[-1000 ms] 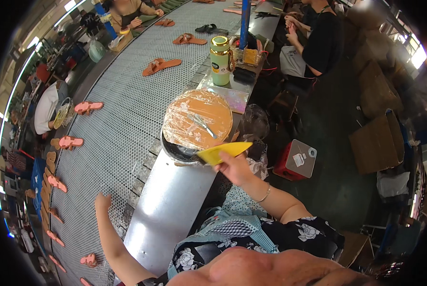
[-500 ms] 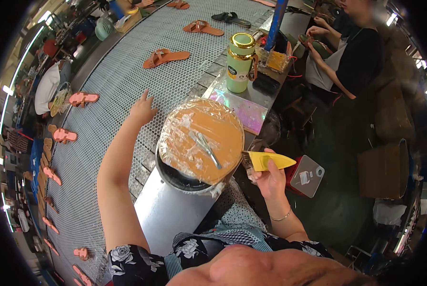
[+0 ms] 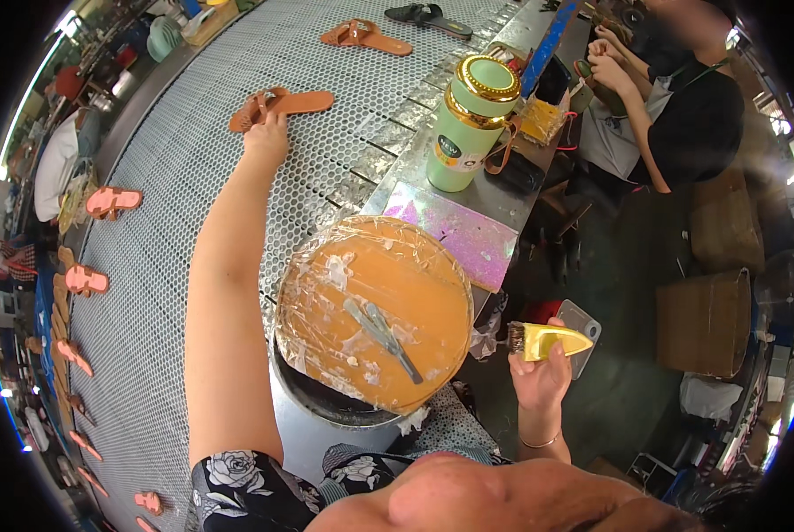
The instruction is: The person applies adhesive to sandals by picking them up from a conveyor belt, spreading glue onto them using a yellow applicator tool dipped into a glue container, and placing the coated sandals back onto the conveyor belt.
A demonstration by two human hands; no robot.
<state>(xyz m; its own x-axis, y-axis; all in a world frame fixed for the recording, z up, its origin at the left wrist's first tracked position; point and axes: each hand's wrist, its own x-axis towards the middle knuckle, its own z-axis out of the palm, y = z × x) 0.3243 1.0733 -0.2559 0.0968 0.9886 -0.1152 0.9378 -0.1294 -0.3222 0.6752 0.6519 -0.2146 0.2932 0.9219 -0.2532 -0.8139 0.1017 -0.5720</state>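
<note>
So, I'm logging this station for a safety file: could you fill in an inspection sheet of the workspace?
Surface: grey mesh belt with sandals spread over it.
Job's things: brown sandal on the belt; yellow-handled brush, its dark bristles pointing left.
Clutter: metal tool lying on a film-wrapped round lid; green bottle upright; shiny pink sheet between lid and bottle.
Hands: left hand at the sandal's strap end, grip unclear; right hand holds the brush.
Cables: thin red cord near the blue post.
Surroundings: another person at upper right; cardboard box on the floor.
</note>
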